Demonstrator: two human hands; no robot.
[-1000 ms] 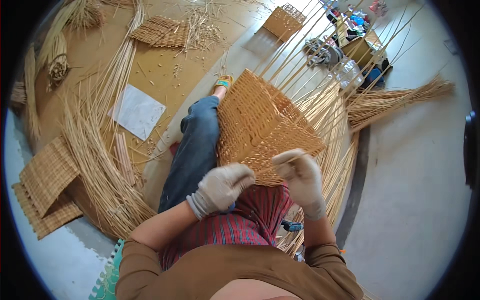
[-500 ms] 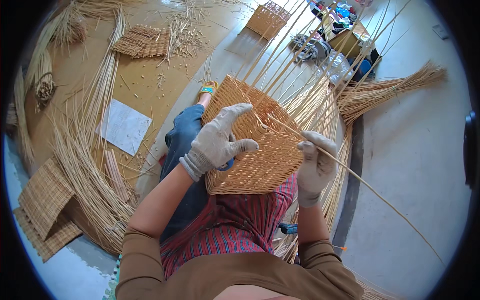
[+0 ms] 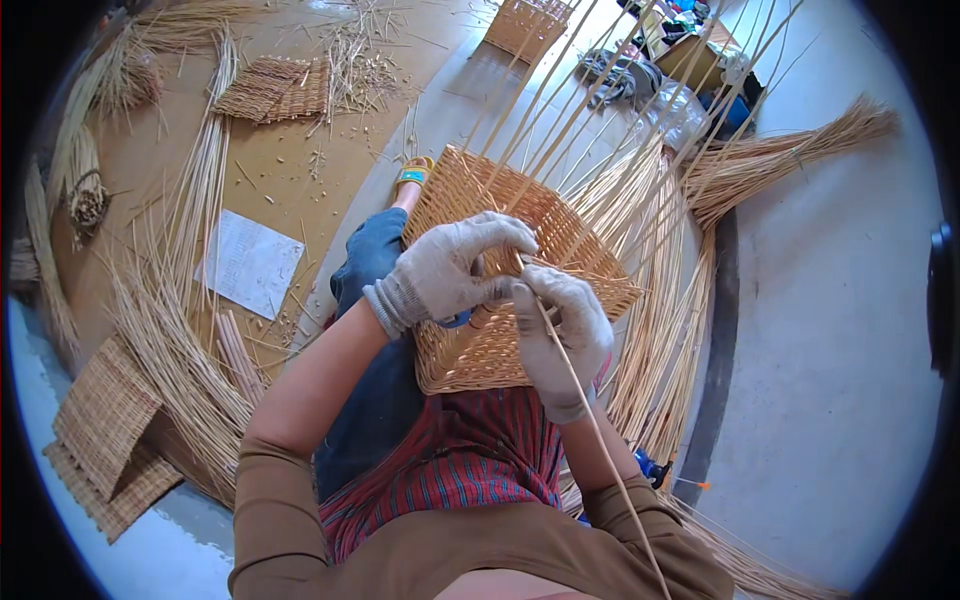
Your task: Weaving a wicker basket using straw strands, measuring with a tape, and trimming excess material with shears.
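The right hand, in a pale glove, is closed in a narrow pinch on a thin strand. The left hand, also gloved, has its thumb and fingers curved around a small gap near the strand's end; I cannot tell if it grips it. The woven basket sits tilted on the lap, beneath both hands. Half a second ago the hands were apart and the left one was spread wider; now they meet, and the strand runs down across the right forearm.
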